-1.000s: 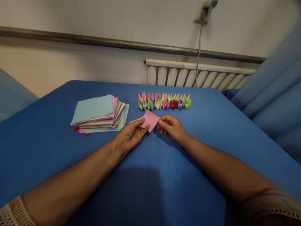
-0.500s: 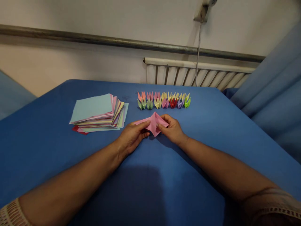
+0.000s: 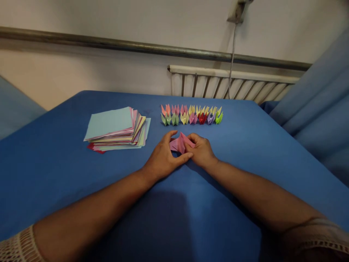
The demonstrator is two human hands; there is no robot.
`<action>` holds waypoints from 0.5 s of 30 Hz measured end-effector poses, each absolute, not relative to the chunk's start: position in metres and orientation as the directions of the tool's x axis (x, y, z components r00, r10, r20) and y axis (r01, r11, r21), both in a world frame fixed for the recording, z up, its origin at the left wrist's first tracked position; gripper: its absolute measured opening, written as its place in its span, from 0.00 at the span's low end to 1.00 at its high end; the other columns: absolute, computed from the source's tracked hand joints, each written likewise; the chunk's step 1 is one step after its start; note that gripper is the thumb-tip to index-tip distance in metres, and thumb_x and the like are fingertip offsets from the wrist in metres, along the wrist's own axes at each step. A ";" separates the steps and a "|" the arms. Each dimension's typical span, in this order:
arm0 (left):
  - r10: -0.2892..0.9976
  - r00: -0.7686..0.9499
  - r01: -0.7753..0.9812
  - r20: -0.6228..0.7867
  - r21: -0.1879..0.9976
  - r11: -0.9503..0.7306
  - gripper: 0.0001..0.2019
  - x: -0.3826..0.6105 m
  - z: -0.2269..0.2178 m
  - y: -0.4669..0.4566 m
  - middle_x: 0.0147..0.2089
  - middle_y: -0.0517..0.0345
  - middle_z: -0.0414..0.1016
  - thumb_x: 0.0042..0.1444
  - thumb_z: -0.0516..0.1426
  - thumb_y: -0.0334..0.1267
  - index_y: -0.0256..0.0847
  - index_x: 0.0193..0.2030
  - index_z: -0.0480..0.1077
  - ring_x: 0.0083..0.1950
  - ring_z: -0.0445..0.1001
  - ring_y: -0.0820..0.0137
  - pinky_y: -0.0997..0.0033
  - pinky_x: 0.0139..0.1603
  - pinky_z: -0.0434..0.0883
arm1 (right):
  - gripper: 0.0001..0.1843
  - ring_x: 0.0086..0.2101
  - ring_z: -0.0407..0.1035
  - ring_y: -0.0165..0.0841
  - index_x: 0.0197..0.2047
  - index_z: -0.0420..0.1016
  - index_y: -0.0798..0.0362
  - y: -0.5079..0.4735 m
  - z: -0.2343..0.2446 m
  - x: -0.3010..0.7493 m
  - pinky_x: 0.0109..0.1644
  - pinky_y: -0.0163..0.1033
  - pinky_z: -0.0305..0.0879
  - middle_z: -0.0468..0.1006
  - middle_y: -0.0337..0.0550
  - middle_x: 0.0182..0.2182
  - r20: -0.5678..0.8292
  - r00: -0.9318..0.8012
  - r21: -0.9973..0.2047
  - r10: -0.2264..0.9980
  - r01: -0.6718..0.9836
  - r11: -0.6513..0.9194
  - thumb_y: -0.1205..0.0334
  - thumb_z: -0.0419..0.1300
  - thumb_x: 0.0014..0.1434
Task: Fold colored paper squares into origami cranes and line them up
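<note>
A pink paper [image 3: 178, 143], partly folded, is pinched between both my hands over the middle of the blue table [image 3: 54, 171]. My left hand [image 3: 163, 158] grips its left side, thumb stretched under it toward the right. My right hand [image 3: 200, 150] closes on its right side, fingers curled over the top. Most of the paper is hidden by my fingers.
A stack of coloured paper sheets [image 3: 116, 129] lies to the left. Two rows of small folded paper figures [image 3: 191, 115] stand just beyond my hands. A white radiator [image 3: 231, 85] and a metal rail [image 3: 109, 43] run along the wall; blue fabric [image 3: 319, 98] hangs at right.
The pink paper went from a flat folded sheet to a smaller, bunched fold. Both hands have drawn closer together around it.
</note>
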State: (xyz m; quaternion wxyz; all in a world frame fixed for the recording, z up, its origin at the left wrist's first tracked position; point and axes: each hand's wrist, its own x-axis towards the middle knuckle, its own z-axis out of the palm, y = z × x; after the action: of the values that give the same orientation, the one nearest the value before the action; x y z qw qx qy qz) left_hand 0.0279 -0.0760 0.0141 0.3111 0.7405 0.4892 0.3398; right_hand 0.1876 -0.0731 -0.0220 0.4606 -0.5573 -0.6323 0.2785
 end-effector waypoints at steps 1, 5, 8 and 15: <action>0.941 0.269 0.533 0.205 0.782 -0.323 0.33 0.027 0.013 -0.075 0.58 0.47 0.69 0.44 0.64 0.44 0.40 0.59 0.63 0.56 0.70 0.56 0.53 0.58 0.66 | 0.07 0.24 0.63 0.27 0.30 0.70 0.51 -0.072 -0.023 0.187 0.29 0.33 0.57 0.71 0.34 0.22 0.263 0.035 -0.877 0.964 0.425 0.224 0.57 0.57 0.55; 0.975 0.186 0.461 0.126 0.865 -0.199 0.20 0.022 0.004 -0.060 0.49 0.50 0.76 0.46 0.58 0.33 0.37 0.49 0.69 0.48 0.75 0.62 0.61 0.51 0.71 | 0.08 0.26 0.66 0.29 0.31 0.70 0.52 -0.067 -0.028 0.188 0.30 0.34 0.60 0.73 0.35 0.25 0.191 0.004 -0.931 0.982 0.318 0.180 0.56 0.58 0.53; 0.977 0.189 0.386 0.097 0.908 -0.164 0.19 0.019 0.001 -0.053 0.46 0.50 0.77 0.45 0.60 0.35 0.36 0.47 0.71 0.45 0.76 0.62 0.63 0.48 0.72 | 0.09 0.25 0.65 0.29 0.31 0.70 0.52 -0.065 -0.028 0.188 0.28 0.33 0.60 0.71 0.35 0.23 0.161 -0.028 -0.939 0.987 0.305 0.162 0.55 0.59 0.52; 0.986 0.114 0.505 0.120 0.848 -0.161 0.13 0.019 0.004 -0.055 0.36 0.54 0.79 0.47 0.60 0.42 0.37 0.37 0.75 0.35 0.76 0.64 0.67 0.36 0.70 | 0.05 0.26 0.68 0.28 0.32 0.70 0.52 -0.070 -0.029 0.184 0.29 0.33 0.63 0.74 0.35 0.26 0.188 -0.061 -0.955 0.980 0.220 0.197 0.60 0.57 0.53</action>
State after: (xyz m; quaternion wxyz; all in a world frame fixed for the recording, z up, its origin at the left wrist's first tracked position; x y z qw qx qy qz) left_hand 0.0186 -0.0553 0.0043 0.3303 0.6691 0.5570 0.3646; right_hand 0.1840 -0.0697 -0.0293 0.4763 -0.4924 -0.6096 0.3988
